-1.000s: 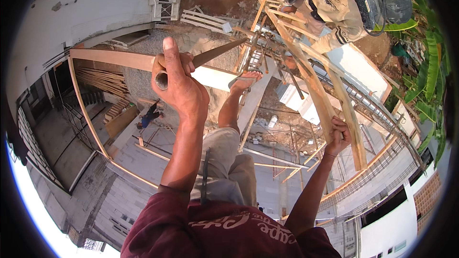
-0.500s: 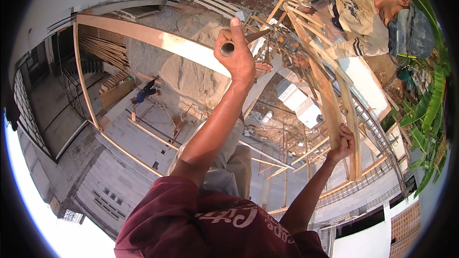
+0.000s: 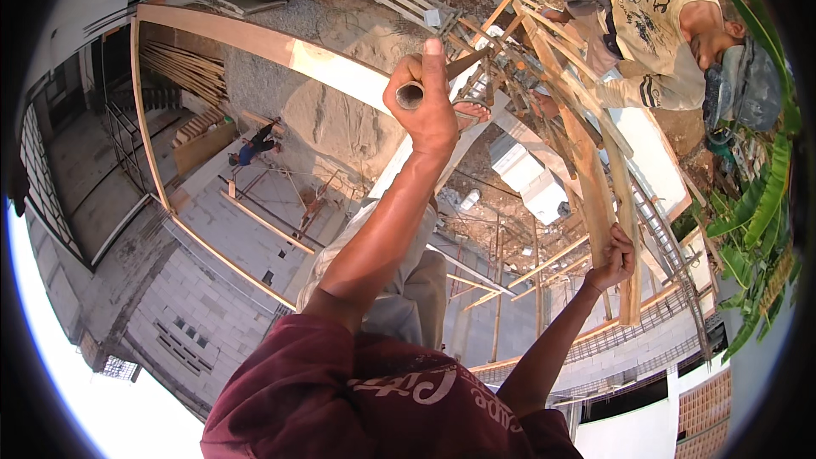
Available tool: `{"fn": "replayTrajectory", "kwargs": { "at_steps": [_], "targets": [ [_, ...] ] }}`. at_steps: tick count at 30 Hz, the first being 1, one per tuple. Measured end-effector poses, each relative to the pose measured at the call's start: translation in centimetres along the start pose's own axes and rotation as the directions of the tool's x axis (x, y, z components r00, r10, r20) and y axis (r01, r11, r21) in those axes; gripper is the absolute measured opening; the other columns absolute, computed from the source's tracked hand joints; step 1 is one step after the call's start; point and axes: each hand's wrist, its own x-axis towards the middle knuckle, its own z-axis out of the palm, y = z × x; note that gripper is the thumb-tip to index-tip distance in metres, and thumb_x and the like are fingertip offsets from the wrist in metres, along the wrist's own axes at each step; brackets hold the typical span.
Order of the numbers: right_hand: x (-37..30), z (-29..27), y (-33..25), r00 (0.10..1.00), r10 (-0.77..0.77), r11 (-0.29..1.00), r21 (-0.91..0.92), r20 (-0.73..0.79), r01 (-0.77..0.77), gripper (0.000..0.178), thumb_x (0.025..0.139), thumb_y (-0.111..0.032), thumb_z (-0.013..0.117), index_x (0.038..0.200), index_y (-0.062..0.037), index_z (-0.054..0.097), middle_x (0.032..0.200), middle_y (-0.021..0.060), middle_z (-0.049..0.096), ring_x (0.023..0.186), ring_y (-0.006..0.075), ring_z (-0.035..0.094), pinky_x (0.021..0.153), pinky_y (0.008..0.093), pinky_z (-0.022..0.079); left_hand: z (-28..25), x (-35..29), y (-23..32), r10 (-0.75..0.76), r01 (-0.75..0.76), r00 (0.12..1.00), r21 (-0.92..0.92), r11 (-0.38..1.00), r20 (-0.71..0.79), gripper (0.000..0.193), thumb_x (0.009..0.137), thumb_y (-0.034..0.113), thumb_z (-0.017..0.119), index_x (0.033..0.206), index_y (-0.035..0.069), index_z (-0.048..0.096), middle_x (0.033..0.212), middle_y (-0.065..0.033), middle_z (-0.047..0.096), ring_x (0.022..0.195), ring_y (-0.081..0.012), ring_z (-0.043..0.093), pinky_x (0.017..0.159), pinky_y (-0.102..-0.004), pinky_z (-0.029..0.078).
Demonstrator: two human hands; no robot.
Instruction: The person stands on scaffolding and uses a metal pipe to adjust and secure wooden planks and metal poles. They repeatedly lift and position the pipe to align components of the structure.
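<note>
A hollow metal pipe (image 3: 410, 96) is wrapped in the fingers of my left hand (image 3: 429, 115). Its open round end points up towards me, and the shaft runs away behind the hand to the right. My left thumb lies stretched along the side of the grip. Further right and lower, my right hand (image 3: 612, 262) is closed on the edge of a long wooden plank (image 3: 586, 174). That plank slopes up towards a tangle of lumber and metal rods.
A co-worker (image 3: 659, 13) in a printed light shirt is at the upper right. Far below left, another person (image 3: 253, 151) in blue is on the ground. A long board (image 3: 255, 38) edges the upper left; reinforcing mesh (image 3: 629, 353) runs along the lower right. Banana-like leaves (image 3: 752, 212) hang at right.
The view has shifted slightly. My left hand appears a little lower and further right, still round the pipe. My right hand keeps its hold on the plank.
</note>
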Motion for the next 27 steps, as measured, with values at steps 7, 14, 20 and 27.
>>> {"fn": "replayTrajectory", "kwargs": {
  "at_steps": [7, 14, 20, 27],
  "targets": [
    [0.0, -0.6, 0.1, 1.000, -0.022, 0.999, -0.033, 0.017, 0.022, 0.012, 0.087, -0.001, 0.056, 0.077, -0.0017, 0.062, 0.103, 0.0175, 0.074, 0.112, 0.0331, 0.070, 0.089, 0.0346, 0.052, -1.8, -2.4, 0.2, -0.029, 0.036, 0.971, -0.025, 0.999, 0.236, 0.047, 0.101, 0.019, 0.071, 0.065, 0.006, 0.042, 0.069, 0.0010, 0.047, 0.061, -0.0049, 0.038, 0.047, -0.0255, 0.042],
    [-0.2, -0.4, 0.2, 1.000, -0.017, 1.000, 0.009, 0.001, 0.017, 0.012, 0.086, 0.000, 0.054, 0.077, -0.0013, 0.062, 0.104, 0.0173, 0.075, 0.111, 0.0319, 0.070, 0.086, 0.0318, 0.052, -13.6, -4.5, -1.3, -0.009, -0.051, 0.874, 0.112, 0.992, 0.487, 0.038, 0.098, 0.010, 0.066, 0.068, 0.008, 0.043, 0.077, -0.0099, 0.062, 0.084, -0.0229, 0.064, 0.098, -0.0442, 0.048],
    [-0.2, -0.5, 0.2, 1.000, 0.007, 1.000, 0.010, -0.023, -0.007, 0.012, 0.085, 0.001, 0.053, 0.078, 0.0003, 0.063, 0.104, 0.0193, 0.075, 0.112, 0.0326, 0.070, 0.089, 0.0344, 0.051, -22.6, -4.6, -0.8, -0.219, -0.024, 0.769, 0.370, 0.929, 0.601, 0.030, 0.095, 0.014, 0.073, 0.072, 0.004, 0.056, 0.138, -0.0199, 0.062, 0.137, -0.0317, 0.052, 0.114, -0.0462, 0.038],
    [-0.1, -0.5, 0.6, 0.998, -0.056, 0.998, 0.037, 0.012, 0.055, 0.014, 0.089, -0.001, 0.054, 0.078, -0.0003, 0.061, 0.106, 0.0186, 0.075, 0.111, 0.0320, 0.071, 0.090, 0.0345, 0.052, -29.3, -5.8, -1.3, -0.433, -0.023, 0.587, 0.548, 0.836, 0.684, 0.010, 0.092, 0.014, 0.076, 0.091, 0.004, 0.073, 0.158, -0.0239, 0.044, 0.145, -0.0332, 0.046, 0.115, -0.0459, 0.039]
  ]
}}
